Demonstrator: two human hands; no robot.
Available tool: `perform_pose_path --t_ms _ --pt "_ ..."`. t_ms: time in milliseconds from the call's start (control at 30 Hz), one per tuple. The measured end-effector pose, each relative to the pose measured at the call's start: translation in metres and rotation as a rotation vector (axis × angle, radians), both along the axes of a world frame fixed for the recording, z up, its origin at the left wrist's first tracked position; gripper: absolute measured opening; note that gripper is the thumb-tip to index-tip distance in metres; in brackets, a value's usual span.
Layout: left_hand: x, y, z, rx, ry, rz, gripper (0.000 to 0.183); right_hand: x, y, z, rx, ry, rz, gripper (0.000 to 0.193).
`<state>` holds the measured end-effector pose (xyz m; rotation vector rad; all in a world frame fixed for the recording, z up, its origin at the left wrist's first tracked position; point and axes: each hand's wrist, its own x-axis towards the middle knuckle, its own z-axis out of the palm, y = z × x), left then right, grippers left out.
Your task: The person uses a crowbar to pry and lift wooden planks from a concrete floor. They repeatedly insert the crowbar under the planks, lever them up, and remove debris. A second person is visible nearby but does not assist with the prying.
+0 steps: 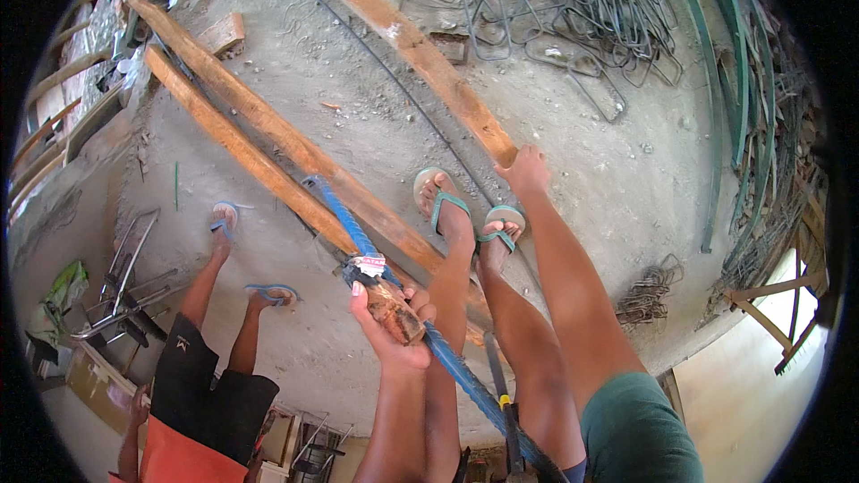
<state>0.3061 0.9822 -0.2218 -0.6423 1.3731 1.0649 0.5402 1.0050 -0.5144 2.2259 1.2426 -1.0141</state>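
My left hand (394,331) is closed around a short, rough brown wooden piece (394,311), held up at lower centre. A long blue ribbed strip (452,362) runs diagonally past that piece, its upper end (335,206) reaching beyond it. I cannot tell whether the strip is a strap or a bar. A small white-and-red label (369,264) sits where the two meet. Stretched out to the right, my right hand (530,170) grips the near end of a long wooden beam (420,58), which slants away to the upper left.
Two more beams (242,130) (228,152) lie left of my sandalled feet. A thin dark rod (385,67) crosses the dusty floor. Bent metal loops (573,0) are heaped at the far right, with green strips (716,107) beside them. Another person (201,385) stands at left near metal-framed furniture (125,295).
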Motion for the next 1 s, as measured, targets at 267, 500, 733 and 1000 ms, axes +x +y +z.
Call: perform_pose_path --t_ms 267,500,733,1000 --pt "-0.006 -0.002 0.001 -0.054 0.080 -0.091 0.049 -0.014 -0.005 -0.013 0.051 -0.069 -0.015 0.073" --pt "-0.004 0.001 -0.018 -0.113 0.174 -0.131 0.047 0.008 0.004 0.037 0.192 -0.030 0.006 0.073" --pt "-0.002 0.019 0.002 0.025 0.259 -0.163 0.041 -0.065 -0.021 0.298 -0.714 1.177 -0.640 0.031" --pt "-0.021 0.054 0.078 0.191 0.065 -0.083 0.040 -0.126 0.008 0.435 -0.073 0.765 -0.102 0.038"
